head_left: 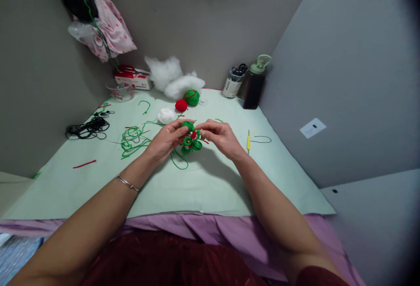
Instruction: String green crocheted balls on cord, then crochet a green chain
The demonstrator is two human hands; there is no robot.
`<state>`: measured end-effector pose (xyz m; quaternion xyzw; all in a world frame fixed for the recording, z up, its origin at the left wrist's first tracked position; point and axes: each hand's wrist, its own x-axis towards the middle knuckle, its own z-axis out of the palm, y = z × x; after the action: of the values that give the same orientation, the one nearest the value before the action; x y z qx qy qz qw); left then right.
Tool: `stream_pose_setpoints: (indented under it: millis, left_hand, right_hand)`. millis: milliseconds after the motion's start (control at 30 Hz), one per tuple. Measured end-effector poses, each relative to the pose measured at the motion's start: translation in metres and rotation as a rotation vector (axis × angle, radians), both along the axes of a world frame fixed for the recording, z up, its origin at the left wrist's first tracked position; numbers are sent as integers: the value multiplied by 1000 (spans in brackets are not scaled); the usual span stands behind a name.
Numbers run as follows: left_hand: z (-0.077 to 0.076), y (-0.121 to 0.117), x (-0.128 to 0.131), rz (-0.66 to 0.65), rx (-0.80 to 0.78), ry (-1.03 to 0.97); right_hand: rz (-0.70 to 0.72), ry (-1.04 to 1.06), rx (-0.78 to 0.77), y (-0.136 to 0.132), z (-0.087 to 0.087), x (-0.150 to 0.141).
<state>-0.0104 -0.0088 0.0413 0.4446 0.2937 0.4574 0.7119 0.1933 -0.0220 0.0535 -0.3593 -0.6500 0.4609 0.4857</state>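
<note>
Over the middle of the table, my left hand (171,137) is closed around a small green crocheted piece (196,145) with red and white parts and several rounded lobes. My right hand (219,135) pinches at the right side of the same piece, thumb and index finger together. Whether a needle or thread end sits in that pinch is too small to tell. A short red strand sticks out below the right fingertips. Loose green yarn (179,163) hangs under the piece and lies on the table to its left.
Behind the hands are a white yarn ball (166,115), a red ball (181,105), a green ball (191,97) and white stuffing (183,85). A yellow-handled crochet hook (248,142) lies right. Black cord (90,127) lies left. A bottle (257,78) and pen jar (231,85) stand back right.
</note>
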Motion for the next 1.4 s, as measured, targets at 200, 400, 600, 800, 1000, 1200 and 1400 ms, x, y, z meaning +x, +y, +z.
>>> stream_pose_setpoints:
  millis: [200, 400, 600, 800, 1000, 1200, 1400]
  left_hand:
    - [-5, -2, 5, -8, 15, -13]
    - [-1, -5, 8, 18, 47, -1]
    - [-2, -4, 6, -8, 89, 31]
    - [-5, -3, 5, -37, 86, 57]
    - [-2, -9, 10, -10, 41, 41]
    - [0, -7, 9, -31, -12, -12]
    - [1, -2, 5, -33, -81, -30]
  right_hand:
    - [-2, 89, -72, 0, -3, -6]
    - [-6, 67, -88, 1, -3, -6]
    - [55, 20, -62, 3, 2, 5]
    - [93, 5, -59, 2, 5, 9]
    - [-46, 102, -76, 1, -1, -6]
    - [-80, 155, -163, -1, 2, -8]
    - [-119, 160, -282, 3, 2, 3]
